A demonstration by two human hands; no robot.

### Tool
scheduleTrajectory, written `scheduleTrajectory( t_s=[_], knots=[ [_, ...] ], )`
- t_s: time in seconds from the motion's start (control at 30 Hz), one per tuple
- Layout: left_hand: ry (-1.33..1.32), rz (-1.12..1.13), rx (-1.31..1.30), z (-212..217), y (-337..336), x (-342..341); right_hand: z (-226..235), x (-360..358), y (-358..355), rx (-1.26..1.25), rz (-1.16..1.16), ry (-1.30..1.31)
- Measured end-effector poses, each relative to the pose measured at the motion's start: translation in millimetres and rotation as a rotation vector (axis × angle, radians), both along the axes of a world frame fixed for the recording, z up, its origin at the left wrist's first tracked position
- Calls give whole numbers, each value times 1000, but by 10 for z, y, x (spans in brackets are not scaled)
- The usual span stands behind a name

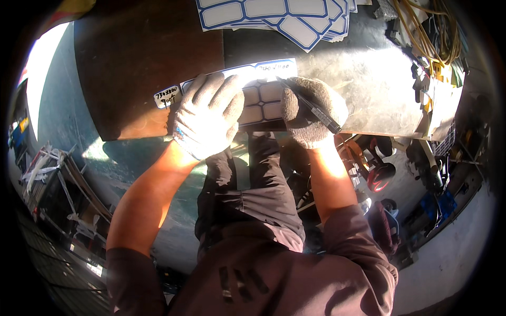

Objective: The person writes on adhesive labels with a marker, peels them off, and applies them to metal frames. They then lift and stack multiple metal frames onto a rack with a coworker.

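A sheet of blue-bordered labels (262, 100) lies near the front edge of the table, its upper strip glaring in sunlight and bearing handwriting at the right. My left hand (207, 118), in a knitted work glove, rests on the sheet's left part with the fingers stretched out. In my gloved right hand (311, 113) is a black marker pen (326, 119), its tip pointing at the sheet's upper right part. Just left of the sheet lies a small white label (167, 97) with black handwriting.
A loose pile of blue-bordered label sheets (274, 8) lies at the table's far side. Coiled yellowish cords (445, 37) and assorted items crowd the far right corner. The dark tabletop (142, 52) ends close to my body. Cluttered racks (63, 195) stand at lower left.
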State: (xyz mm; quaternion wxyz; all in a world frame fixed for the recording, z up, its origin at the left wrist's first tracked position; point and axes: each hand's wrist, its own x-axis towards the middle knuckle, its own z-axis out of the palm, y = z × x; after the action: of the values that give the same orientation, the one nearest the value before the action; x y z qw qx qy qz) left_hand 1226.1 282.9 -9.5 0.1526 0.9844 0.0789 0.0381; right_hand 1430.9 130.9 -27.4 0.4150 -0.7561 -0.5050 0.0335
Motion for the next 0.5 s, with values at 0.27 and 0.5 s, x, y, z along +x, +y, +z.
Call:
scheduleTrajectory(
  t_s=[0.27, 0.5],
  knots=[
    [31, 18, -43, -3, -16, -43, 29, -57, 31, -83, -4, 45],
    [0, 44, -15, -32, -39, -46, -26, 19, 30, -39, 110, -10]
  ],
)
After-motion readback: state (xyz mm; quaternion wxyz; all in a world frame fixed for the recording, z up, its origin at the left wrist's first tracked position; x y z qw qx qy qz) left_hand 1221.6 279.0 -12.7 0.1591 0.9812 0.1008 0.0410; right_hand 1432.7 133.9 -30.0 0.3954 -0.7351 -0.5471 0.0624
